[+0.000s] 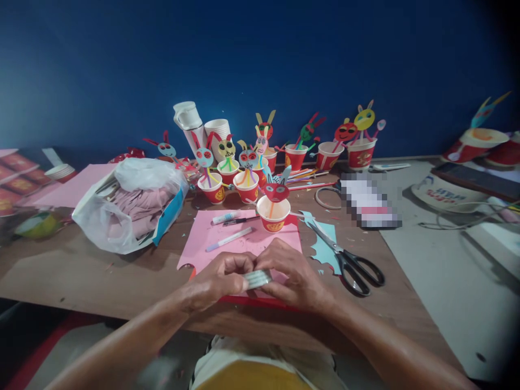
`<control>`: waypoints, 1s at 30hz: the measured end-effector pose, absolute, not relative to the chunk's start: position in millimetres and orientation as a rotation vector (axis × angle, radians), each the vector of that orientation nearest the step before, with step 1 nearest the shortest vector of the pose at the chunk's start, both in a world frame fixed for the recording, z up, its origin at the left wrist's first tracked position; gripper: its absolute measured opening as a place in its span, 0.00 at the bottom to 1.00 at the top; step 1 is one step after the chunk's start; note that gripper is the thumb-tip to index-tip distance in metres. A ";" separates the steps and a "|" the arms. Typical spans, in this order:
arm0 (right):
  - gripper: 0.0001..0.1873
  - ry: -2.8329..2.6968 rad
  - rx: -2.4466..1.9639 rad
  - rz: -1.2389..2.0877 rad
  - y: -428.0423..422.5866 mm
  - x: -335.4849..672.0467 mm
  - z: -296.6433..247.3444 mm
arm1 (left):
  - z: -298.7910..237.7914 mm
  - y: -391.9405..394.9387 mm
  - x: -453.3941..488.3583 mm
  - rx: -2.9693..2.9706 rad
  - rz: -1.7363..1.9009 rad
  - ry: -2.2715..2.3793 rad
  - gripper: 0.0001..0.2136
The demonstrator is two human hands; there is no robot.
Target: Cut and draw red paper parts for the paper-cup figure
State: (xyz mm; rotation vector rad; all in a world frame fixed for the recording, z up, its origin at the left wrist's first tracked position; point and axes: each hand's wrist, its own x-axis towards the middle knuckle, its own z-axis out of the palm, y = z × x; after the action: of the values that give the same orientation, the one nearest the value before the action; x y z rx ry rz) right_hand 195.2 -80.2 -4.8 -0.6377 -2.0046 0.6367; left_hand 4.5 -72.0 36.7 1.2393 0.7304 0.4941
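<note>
My left hand (227, 276) and my right hand (290, 273) meet over the near edge of a pink sheet of paper (264, 244). Between them they pinch a small, pale, shiny object with ridged sides, which looks like a roll of clear tape (257, 279); fingers cover part of it. Just beyond stands a paper cup (274, 223) with a red eared paper face (276, 192) on a stem. A capped marker (229, 239), a black pen (241, 220) and a glue tube (223, 218) lie on the pink paper. Right of my hands, black-handled scissors (345, 257) rest beside cut light-blue paper (325, 241).
Several cups with paper-faced figures (247, 181) stand toward the blue wall, near stacked white cups (218, 130) and a white flask (189, 116). A plastic bag (130, 206) with pinkish contents sits left. Rightward are a blurred-out phone-like item (370, 201) and a cable (447, 223).
</note>
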 end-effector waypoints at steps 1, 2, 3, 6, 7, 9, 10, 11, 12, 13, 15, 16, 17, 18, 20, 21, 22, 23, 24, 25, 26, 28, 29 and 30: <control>0.05 -1.989 -0.634 0.644 -80.4 195.1 -4.4 | 37.5 -72.3 3.2 1.233 0.490 0.725 0.06; 0.05 -1.973 -0.630 0.654 -80.6 194.9 -4.2 | 38.3 -72.8 1.9 1.230 0.484 0.720 0.06; 0.04 -1.957 -0.625 0.664 -81.0 194.7 -4.0 | 38.9 -73.3 0.5 1.229 0.476 0.721 0.05; 0.04 -1.931 -0.616 0.692 -82.4 194.1 -4.1 | 40.3 -75.5 -2.1 1.231 0.458 0.760 0.06; 0.03 -1.928 -0.615 0.694 -82.8 193.9 -4.3 | 40.7 -76.4 -2.2 1.227 0.461 0.773 0.07; 0.03 -1.927 -0.609 0.688 -83.4 193.4 -4.5 | 41.5 -78.0 -1.3 1.220 0.479 0.782 0.07; 0.03 -1.929 -0.602 0.683 -83.5 193.1 -4.6 | 41.8 -78.7 -0.4 1.218 0.489 0.782 0.08; 0.03 -1.932 -0.595 0.678 -83.5 192.9 -4.7 | 42.1 -79.3 0.6 1.219 0.495 0.785 0.07; 0.03 -1.939 -0.591 0.676 -83.5 192.7 -4.7 | 42.1 -79.7 1.7 1.224 0.499 0.794 0.07; 0.03 -1.946 -0.593 0.674 -83.5 192.6 -4.8 | 41.8 -80.0 2.6 1.230 0.506 0.803 0.07; 0.03 -1.962 -0.599 0.669 -83.5 192.6 -4.9 | 40.5 -80.2 4.0 1.236 0.521 0.814 0.05; 0.03 -1.968 -0.603 0.666 -83.5 192.8 -5.0 | 39.5 -80.2 4.6 1.237 0.532 0.811 0.05; 0.03 -1.971 -0.605 0.663 -83.6 193.0 -5.1 | 38.5 -80.2 5.0 1.235 0.546 0.807 0.05; 0.03 -1.973 -0.606 0.662 -83.6 193.2 -5.3 | 37.5 -80.3 5.5 1.233 0.558 0.805 0.04; 0.02 -1.972 -0.609 0.660 -83.4 193.4 -5.8 | 36.0 -80.6 6.3 1.232 0.577 0.807 0.03; 0.02 -1.970 -0.608 0.659 -83.3 193.3 -6.3 | 35.6 -80.9 6.7 1.235 0.584 0.809 0.03; 0.02 -1.968 -0.605 0.658 -83.2 193.2 -6.9 | 35.3 -81.3 7.0 1.238 0.587 0.811 0.03; 0.02 -1.967 -0.601 0.656 -83.0 192.9 -7.7 | 35.2 -81.7 7.2 1.240 0.587 0.810 0.03; 0.02 -1.965 -0.598 0.655 -82.9 192.6 -8.6 | 35.2 -82.2 7.3 1.244 0.589 0.810 0.04; 0.02 -1.964 -0.597 0.655 -82.9 192.3 -9.6 | 35.1 -82.7 7.3 1.249 0.590 0.815 0.04; 0.02 -1.961 -0.597 0.655 -82.9 192.0 -10.4 | 35.0 -83.2 7.2 1.254 0.588 0.823 0.04; 0.03 -1.947 -0.590 0.650 -82.9 191.6 -11.2 | 34.6 -84.0 6.6 1.264 0.592 0.841 0.05; 0.03 -1.940 -0.587 0.646 -82.9 191.5 -11.0 | 34.4 -84.2 6.3 1.268 0.591 0.846 0.05; 0.03 -1.935 -0.585 0.640 -82.9 191.5 -10.6 | 34.3 -84.3 6.0 1.264 0.592 0.847 0.05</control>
State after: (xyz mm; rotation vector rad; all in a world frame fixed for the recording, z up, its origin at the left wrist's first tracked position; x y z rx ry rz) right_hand 191.5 -82.9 -10.6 -0.5848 -1.9354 0.6404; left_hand 6.0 -84.3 34.3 1.2641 0.8466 0.5924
